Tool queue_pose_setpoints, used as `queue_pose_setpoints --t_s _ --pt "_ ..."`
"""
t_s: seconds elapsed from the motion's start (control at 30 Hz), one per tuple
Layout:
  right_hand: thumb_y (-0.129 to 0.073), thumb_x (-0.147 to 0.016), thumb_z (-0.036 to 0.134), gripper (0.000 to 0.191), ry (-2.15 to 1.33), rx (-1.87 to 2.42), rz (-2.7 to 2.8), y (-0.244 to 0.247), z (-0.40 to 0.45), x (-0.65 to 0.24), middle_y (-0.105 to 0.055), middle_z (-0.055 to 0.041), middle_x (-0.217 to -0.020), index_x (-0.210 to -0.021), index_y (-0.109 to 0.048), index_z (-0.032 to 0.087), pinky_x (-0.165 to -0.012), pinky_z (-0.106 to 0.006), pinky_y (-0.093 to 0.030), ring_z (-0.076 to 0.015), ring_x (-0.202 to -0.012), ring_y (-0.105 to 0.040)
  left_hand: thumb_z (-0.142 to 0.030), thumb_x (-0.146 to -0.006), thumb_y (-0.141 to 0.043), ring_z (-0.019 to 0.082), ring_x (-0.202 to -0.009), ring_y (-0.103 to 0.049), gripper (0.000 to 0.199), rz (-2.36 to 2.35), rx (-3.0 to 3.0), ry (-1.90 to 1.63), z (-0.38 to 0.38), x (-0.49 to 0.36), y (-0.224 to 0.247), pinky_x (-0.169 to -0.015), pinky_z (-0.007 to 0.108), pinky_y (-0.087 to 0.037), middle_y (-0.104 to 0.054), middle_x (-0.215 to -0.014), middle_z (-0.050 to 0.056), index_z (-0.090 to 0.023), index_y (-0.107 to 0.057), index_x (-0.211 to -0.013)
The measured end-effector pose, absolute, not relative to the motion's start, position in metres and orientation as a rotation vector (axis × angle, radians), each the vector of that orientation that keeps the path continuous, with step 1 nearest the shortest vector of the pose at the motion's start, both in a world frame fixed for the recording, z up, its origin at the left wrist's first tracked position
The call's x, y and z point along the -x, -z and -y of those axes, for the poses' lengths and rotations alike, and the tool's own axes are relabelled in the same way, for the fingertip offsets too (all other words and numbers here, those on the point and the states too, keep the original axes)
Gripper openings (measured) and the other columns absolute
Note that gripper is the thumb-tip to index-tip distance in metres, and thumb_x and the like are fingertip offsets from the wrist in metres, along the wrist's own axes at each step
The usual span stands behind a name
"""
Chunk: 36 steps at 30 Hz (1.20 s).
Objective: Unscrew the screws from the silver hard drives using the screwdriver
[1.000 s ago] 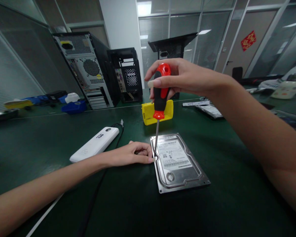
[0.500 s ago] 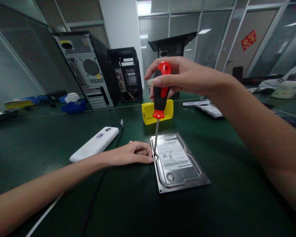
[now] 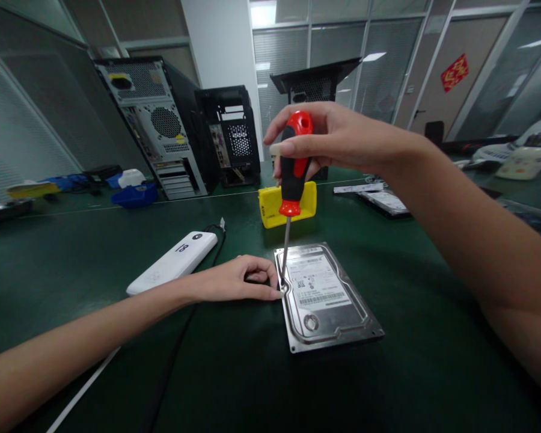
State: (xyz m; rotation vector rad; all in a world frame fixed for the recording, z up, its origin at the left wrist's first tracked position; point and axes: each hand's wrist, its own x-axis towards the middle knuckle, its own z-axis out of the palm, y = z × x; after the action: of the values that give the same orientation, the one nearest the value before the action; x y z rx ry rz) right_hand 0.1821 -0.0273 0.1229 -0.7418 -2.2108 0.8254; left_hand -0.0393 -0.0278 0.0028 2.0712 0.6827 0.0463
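Note:
A silver hard drive (image 3: 329, 319), label side up, lies flat on the green table. My right hand (image 3: 342, 135) is closed around the red and black handle of a screwdriver (image 3: 291, 186). The shaft slants down slightly to the left, its tip at the drive's left edge. There my left hand (image 3: 246, 279) grips the drive's rim, thumb near the tip and fingers curled at the side. Whether a screw sits under the tip is too small to tell.
Behind the drive stands a yellow plastic holder (image 3: 270, 210). A white power bank (image 3: 174, 261) with a black cable lies left, beyond my left forearm. Computer cases (image 3: 165, 126) stand at the back. Another hard drive (image 3: 388, 201) rests at the right, past my right arm.
Almost nothing differs. The fingers of my left hand have shifted slightly at the drive's edge; the screwdriver and hard drive stay in place.

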Motion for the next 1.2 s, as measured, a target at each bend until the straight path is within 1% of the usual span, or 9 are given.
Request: queue_pose_setpoints --t_s 0.07,0.2,0.33,0.53,0.67,0.87,0.93,1.03,1.2 --pt "-0.063 -0.082 0.027 0.017 -0.825 0.711 2.220 -0.123 0.027 -0.182 -0.068 -0.0038 -0.091 -0.097 -0.058 0.020 -0.064 -0.025 -0.059 -0.0205 -0.087 -0.067 -0.038 -0.079 -0.064 0.010 -0.066 -0.037 0.023 -0.664 -2.123 -0.097 0.026 0.040 -0.005 -0.060 0.022 -0.030 -0.042 -0.074 -0.004 -0.016 -0.056 -0.080" --pt "-0.063 -0.083 0.028 0.018 -0.829 0.699 2.224 -0.121 0.026 -0.183 -0.068 -0.0028 -0.092 -0.098 -0.057 0.020 -0.065 -0.025 -0.059 -0.0199 -0.088 -0.067 -0.035 -0.075 -0.069 0.010 -0.065 -0.038 0.024 -0.661 -2.183 -0.171 0.021 0.042 -0.008 -0.062 0.022 -0.031 -0.044 -0.073 -0.004 -0.015 -0.059 -0.082" --pt "-0.061 -0.083 0.029 0.019 -0.814 0.716 2.228 -0.120 0.026 -0.182 -0.067 -0.0041 -0.092 -0.099 -0.056 0.020 -0.065 -0.025 -0.059 -0.0209 -0.089 -0.067 -0.033 -0.075 -0.069 0.009 -0.064 -0.037 0.024 -0.632 -2.184 -0.221 0.016 0.044 -0.005 -0.060 0.022 -0.030 -0.047 -0.074 -0.004 -0.016 -0.063 -0.091" --pt "-0.062 -0.082 0.029 0.018 -0.805 0.754 2.214 -0.121 0.027 -0.181 -0.068 -0.0043 -0.091 -0.098 -0.057 0.021 -0.063 -0.025 -0.058 -0.0212 -0.088 -0.067 -0.030 -0.074 -0.070 0.010 -0.070 -0.043 0.024 -0.580 -2.164 -0.226 0.015 0.044 0.004 -0.064 0.023 -0.032 -0.057 -0.087 -0.002 -0.017 -0.065 -0.094" --pt "-0.061 -0.083 0.029 0.017 -0.803 0.728 2.233 -0.121 0.027 -0.181 -0.068 -0.0044 -0.092 -0.098 -0.056 0.021 -0.064 -0.026 -0.058 -0.0215 -0.090 -0.066 -0.032 -0.075 -0.069 0.011 -0.069 -0.043 0.025 -0.599 -2.166 -0.230 0.015 0.044 0.006 -0.064 0.023 -0.032 -0.057 -0.084 -0.002 -0.017 -0.066 -0.094" --pt "-0.061 -0.084 0.028 0.018 -0.812 0.701 2.228 -0.120 0.027 -0.182 -0.066 -0.0045 -0.092 -0.099 -0.056 0.019 -0.067 -0.027 -0.059 -0.0207 -0.089 -0.066 -0.035 -0.076 -0.068 0.011 -0.073 -0.046 0.026 -0.640 -2.166 -0.201 0.017 0.044 0.004 -0.067 0.024 -0.035 -0.058 -0.089 -0.001 -0.018 -0.066 -0.095" --pt "-0.060 -0.085 0.026 0.018 -0.816 0.689 2.231 -0.120 0.027 -0.182 -0.066 -0.0043 -0.092 -0.100 -0.056 0.017 -0.068 -0.028 -0.059 -0.0203 -0.089 -0.066 -0.035 -0.076 -0.067 0.012 -0.077 -0.049 0.026 -0.643 -2.154 -0.193 0.017 0.044 0.004 -0.071 0.026 -0.037 -0.059 -0.091 0.000 -0.018 -0.066 -0.096" --pt "-0.060 -0.084 0.026 0.017 -0.819 0.680 2.235 -0.121 0.027 -0.182 -0.066 -0.0036 -0.091 -0.099 -0.056 0.017 -0.065 -0.025 -0.058 -0.0192 -0.087 -0.066 -0.034 -0.077 -0.067 0.016 -0.090 -0.053 0.024 -0.629 -2.127 -0.197 0.017 0.044 0.005 -0.081 0.029 -0.038 -0.061 -0.097 0.000 -0.018 -0.065 -0.095" --pt "-0.063 -0.082 0.029 0.019 -0.825 0.730 2.222 -0.122 0.028 -0.182 -0.068 -0.0019 -0.091 -0.098 -0.057 0.021 -0.061 -0.021 -0.057 -0.0167 -0.086 -0.067 -0.033 -0.077 -0.067 0.017 -0.098 -0.054 0.021 -0.621 -2.092 -0.198 0.017 0.043 0.005 -0.083 0.029 -0.038 -0.062 -0.101 0.000 -0.018 -0.065 -0.093"
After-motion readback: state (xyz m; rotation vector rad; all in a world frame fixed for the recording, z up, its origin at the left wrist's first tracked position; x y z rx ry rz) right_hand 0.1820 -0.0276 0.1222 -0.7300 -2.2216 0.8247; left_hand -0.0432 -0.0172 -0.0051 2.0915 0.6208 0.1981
